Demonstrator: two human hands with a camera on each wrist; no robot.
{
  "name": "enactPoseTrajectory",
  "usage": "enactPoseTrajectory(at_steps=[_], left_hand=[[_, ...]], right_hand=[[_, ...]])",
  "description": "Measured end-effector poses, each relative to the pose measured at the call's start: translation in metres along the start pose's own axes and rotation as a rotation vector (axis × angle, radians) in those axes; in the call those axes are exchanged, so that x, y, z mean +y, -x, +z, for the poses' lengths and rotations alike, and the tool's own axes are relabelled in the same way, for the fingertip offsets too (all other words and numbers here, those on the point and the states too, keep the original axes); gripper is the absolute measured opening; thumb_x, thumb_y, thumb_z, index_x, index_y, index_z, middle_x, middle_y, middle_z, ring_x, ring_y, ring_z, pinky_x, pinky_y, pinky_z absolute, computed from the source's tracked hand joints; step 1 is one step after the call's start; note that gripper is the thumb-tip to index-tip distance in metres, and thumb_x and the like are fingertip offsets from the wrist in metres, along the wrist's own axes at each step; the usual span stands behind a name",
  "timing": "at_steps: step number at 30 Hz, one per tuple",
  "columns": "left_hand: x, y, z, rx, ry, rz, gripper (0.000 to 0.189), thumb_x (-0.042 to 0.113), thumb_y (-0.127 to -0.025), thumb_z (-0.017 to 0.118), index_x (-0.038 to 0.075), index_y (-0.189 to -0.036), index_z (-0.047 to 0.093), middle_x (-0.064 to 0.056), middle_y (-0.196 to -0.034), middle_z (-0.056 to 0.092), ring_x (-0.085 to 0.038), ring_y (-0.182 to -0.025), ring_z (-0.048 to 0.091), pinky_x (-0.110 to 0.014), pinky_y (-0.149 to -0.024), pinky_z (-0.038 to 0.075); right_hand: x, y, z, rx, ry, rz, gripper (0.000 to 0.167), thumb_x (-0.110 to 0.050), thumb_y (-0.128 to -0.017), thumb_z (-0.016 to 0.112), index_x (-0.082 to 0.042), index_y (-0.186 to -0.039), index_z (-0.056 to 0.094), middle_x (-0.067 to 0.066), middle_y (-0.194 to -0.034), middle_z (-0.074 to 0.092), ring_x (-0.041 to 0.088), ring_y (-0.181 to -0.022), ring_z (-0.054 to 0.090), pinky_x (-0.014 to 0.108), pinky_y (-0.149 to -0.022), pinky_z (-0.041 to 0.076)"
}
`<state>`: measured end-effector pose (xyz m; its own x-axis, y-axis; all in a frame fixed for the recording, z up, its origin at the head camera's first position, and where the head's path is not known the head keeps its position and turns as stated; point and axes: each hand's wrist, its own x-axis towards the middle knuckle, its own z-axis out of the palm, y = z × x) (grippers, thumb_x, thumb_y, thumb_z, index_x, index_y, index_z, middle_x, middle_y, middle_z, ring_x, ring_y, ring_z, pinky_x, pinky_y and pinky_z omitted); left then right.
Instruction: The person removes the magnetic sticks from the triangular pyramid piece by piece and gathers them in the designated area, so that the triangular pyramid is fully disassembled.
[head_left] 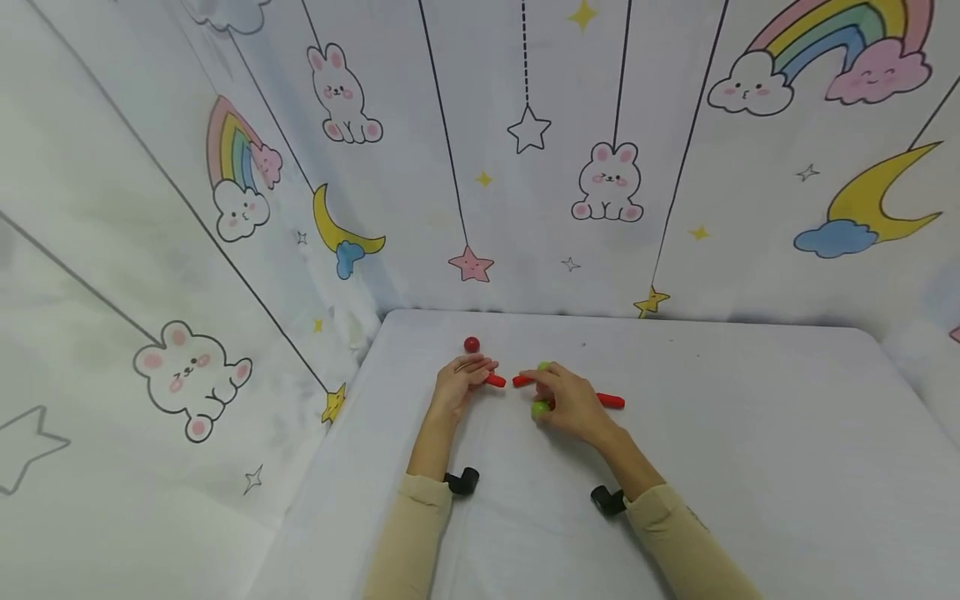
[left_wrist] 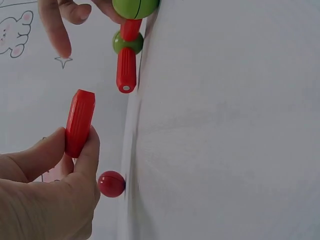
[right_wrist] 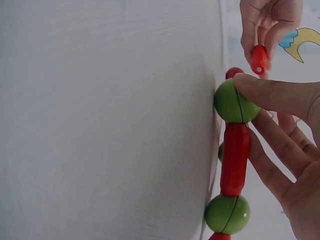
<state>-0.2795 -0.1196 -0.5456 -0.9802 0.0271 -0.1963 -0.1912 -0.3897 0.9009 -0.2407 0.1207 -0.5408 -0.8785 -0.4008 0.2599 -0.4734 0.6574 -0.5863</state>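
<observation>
Over tabletop (head_left: 750, 433) | left grip (head_left: 457, 386) pinches red rod (left_wrist: 80, 124) | right grip (head_left: 574, 407) curved round green ball (right_wrist: 232, 104)

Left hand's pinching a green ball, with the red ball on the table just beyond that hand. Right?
Wrong item: the left hand is pinching a red rod, as the left wrist view shows. The red ball is indeed on the table just beyond that hand.
</observation>
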Motion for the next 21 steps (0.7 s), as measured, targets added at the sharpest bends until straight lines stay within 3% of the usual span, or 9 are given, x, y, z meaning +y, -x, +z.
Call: enactPoseTrajectory(at_steps=[4, 8, 11, 15, 21], left_hand=[[0.004, -0.001, -0.003, 0.047, 0.006, 0.004, 0.046, -0.01, -0.099, 0.061, -0.012, -0.143, 0.05, -0.031, -0.141, 0.059, -0.027, -0.118, 0.071, -0.027, -0.095, 0.058], [0.008, -0.003, -0.012, 0.082, 0.021, 0.01, 0.044, -0.008, -0.1, 0.059, -0.012, -0.144, 0.048, -0.031, -0.143, 0.057, -0.031, -0.127, 0.065, -0.034, -0.106, 0.052], [0.01, -0.004, -0.018, 0.109, 0.015, 0.039, 0.042, -0.008, -0.101, 0.058, -0.013, -0.141, 0.049, -0.027, -0.136, 0.063, -0.031, -0.126, 0.066, -0.037, -0.109, 0.05], [0.009, -0.008, -0.025, 0.15, 0.009, 0.091, 0.038, -0.013, -0.098, 0.055, -0.017, -0.136, 0.052, -0.025, -0.122, 0.07, -0.029, -0.116, 0.071, -0.034, -0.103, 0.054], [0.015, -0.02, -0.033, 0.181, 0.0, 0.036, 0.042, -0.011, -0.101, 0.054, -0.014, -0.142, 0.047, -0.026, -0.13, 0.063, -0.032, -0.126, 0.066, -0.036, -0.108, 0.051]], right_hand=[[0.002, 0.001, 0.0, -0.01, -0.002, 0.012, 0.065, -0.006, -0.076, 0.091, -0.02, -0.136, 0.069, -0.004, -0.103, 0.061, 0.014, -0.085, 0.063, 0.03, -0.076, 0.056], [0.001, 0.002, 0.0, -0.011, 0.001, 0.017, 0.064, -0.006, -0.077, 0.091, -0.019, -0.135, 0.069, -0.003, -0.1, 0.061, 0.016, -0.085, 0.062, 0.031, -0.076, 0.056], [0.0, 0.002, 0.001, -0.005, 0.002, 0.011, 0.063, -0.005, -0.076, 0.091, -0.018, -0.134, 0.069, -0.003, -0.098, 0.061, 0.016, -0.084, 0.06, 0.032, -0.074, 0.055], [0.0, 0.002, 0.001, -0.002, 0.002, 0.01, 0.064, -0.005, -0.076, 0.092, -0.017, -0.134, 0.068, -0.002, -0.097, 0.062, 0.015, -0.083, 0.058, 0.032, -0.073, 0.054], [-0.001, 0.003, 0.0, 0.001, 0.015, 0.019, 0.067, -0.006, -0.075, 0.093, -0.018, -0.136, 0.068, -0.004, -0.099, 0.064, 0.013, -0.085, 0.06, 0.032, -0.075, 0.056]])
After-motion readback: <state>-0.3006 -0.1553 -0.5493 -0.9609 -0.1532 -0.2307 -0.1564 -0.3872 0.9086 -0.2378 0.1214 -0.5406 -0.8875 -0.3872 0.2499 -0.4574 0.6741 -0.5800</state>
